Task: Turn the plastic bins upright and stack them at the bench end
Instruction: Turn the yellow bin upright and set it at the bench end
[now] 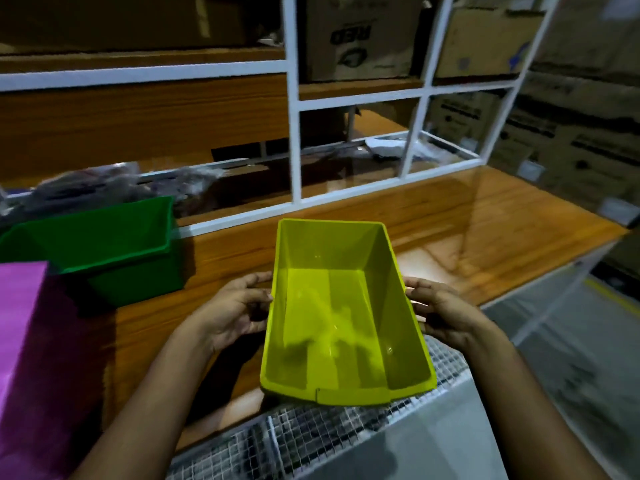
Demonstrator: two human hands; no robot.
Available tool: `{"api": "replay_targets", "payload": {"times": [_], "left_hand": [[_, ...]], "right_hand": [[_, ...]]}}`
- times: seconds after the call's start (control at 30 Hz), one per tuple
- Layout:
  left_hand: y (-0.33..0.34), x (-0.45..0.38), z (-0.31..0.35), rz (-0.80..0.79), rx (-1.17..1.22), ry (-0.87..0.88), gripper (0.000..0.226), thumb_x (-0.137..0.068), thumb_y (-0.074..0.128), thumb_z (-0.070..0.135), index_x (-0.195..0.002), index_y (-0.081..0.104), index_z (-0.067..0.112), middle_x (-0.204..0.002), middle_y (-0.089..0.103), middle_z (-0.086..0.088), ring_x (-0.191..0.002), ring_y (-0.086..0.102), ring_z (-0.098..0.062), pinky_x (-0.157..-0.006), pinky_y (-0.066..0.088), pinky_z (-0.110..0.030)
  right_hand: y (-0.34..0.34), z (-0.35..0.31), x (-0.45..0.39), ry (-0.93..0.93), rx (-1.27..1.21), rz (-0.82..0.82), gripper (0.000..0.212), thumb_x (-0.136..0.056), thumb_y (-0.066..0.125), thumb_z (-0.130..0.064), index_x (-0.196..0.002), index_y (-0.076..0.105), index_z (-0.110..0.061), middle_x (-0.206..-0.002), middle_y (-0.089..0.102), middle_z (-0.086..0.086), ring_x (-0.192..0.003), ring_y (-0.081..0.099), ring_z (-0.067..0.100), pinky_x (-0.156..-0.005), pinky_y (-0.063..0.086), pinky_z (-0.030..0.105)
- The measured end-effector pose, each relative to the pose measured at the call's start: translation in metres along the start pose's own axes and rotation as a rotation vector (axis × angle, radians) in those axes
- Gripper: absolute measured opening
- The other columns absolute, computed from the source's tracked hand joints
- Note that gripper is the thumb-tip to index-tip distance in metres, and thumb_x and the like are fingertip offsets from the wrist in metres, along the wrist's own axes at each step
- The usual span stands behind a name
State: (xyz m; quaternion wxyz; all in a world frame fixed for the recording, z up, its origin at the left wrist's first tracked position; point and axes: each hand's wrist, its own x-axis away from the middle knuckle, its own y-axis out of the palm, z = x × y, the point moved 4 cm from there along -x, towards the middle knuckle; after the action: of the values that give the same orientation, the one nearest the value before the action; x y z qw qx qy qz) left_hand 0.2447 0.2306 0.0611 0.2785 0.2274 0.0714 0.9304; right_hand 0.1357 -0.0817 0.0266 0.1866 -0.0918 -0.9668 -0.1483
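Note:
A yellow-green plastic bin (341, 317) is upright with its open side up, held over the near edge of the wooden bench (485, 244). My left hand (235, 310) grips its left rim and my right hand (438, 315) grips its right rim. To the left, a dark green bin (104, 247) stands upright on the bench, tilted slightly. A magenta bin (38, 358) fills the lower left corner, showing a flat outer face; I cannot tell which way up it is.
A white-framed glass partition (294, 161) runs along the back of the bench, with cardboard boxes (360, 36) on shelves behind. Wire mesh (311, 434) hangs below the bench's front edge. The bench ends at the right (609, 233), with boxes beyond.

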Motion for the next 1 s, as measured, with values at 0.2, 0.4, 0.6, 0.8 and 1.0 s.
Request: {"api": "replay_targets", "payload": {"times": [0.2, 0.4, 0.6, 0.8, 1.0], "left_hand": [[0.103, -0.054, -0.004, -0.231, -0.052, -0.054, 0.048, -0.089, 0.048, -0.008, -0.131, 0.054, 0.014, -0.106, 0.069, -0.013, -0.086, 0.063, -0.019, -0.064, 0.057, -0.035], [0.247, -0.105, -0.024, -0.460, -0.189, -0.104, 0.049, -0.090, 0.046, -0.007, -0.132, 0.053, 0.017, -0.114, 0.066, -0.013, -0.096, 0.060, -0.022, -0.073, 0.052, -0.036], [0.410, -0.139, -0.059, -0.648, -0.249, -0.167, 0.044, -0.090, 0.041, -0.012, -0.122, 0.058, 0.013, -0.092, 0.072, -0.011, -0.070, 0.068, -0.019, -0.055, 0.058, -0.032], [0.549, -0.161, -0.086, -0.780, -0.317, -0.154, 0.041, -0.093, 0.041, -0.012, -0.119, 0.061, 0.012, -0.096, 0.074, -0.009, -0.079, 0.068, -0.022, -0.053, 0.057, -0.033], [0.657, -0.216, -0.098, -0.824, -0.327, -0.181, 0.043, -0.089, 0.043, -0.014, -0.117, 0.060, 0.013, -0.098, 0.073, -0.015, -0.070, 0.069, -0.020, -0.059, 0.058, -0.035]], "right_hand": [[-0.096, 0.002, 0.077, -0.100, -0.134, 0.139, 0.042, -0.092, 0.055, -0.005, -0.133, 0.060, -0.014, -0.110, 0.059, 0.015, -0.073, 0.060, 0.020, -0.061, 0.056, 0.029], [-0.207, 0.007, 0.161, -0.202, -0.245, 0.334, 0.046, -0.086, 0.061, -0.010, -0.132, 0.061, -0.014, -0.130, 0.063, 0.017, -0.097, 0.064, 0.028, -0.078, 0.059, 0.040], [-0.320, 0.007, 0.247, -0.296, -0.364, 0.570, 0.040, -0.090, 0.053, -0.001, -0.128, 0.062, -0.008, -0.115, 0.068, 0.018, -0.080, 0.071, 0.023, -0.067, 0.061, 0.037], [-0.421, -0.002, 0.309, -0.323, -0.384, 0.766, 0.037, -0.092, 0.053, 0.000, -0.126, 0.063, -0.011, -0.110, 0.070, 0.016, -0.080, 0.069, 0.022, -0.068, 0.059, 0.036], [-0.518, -0.025, 0.325, -0.308, -0.407, 0.858, 0.038, -0.092, 0.052, 0.000, -0.127, 0.063, -0.011, -0.118, 0.066, 0.019, -0.087, 0.067, 0.025, -0.074, 0.059, 0.039]]}}
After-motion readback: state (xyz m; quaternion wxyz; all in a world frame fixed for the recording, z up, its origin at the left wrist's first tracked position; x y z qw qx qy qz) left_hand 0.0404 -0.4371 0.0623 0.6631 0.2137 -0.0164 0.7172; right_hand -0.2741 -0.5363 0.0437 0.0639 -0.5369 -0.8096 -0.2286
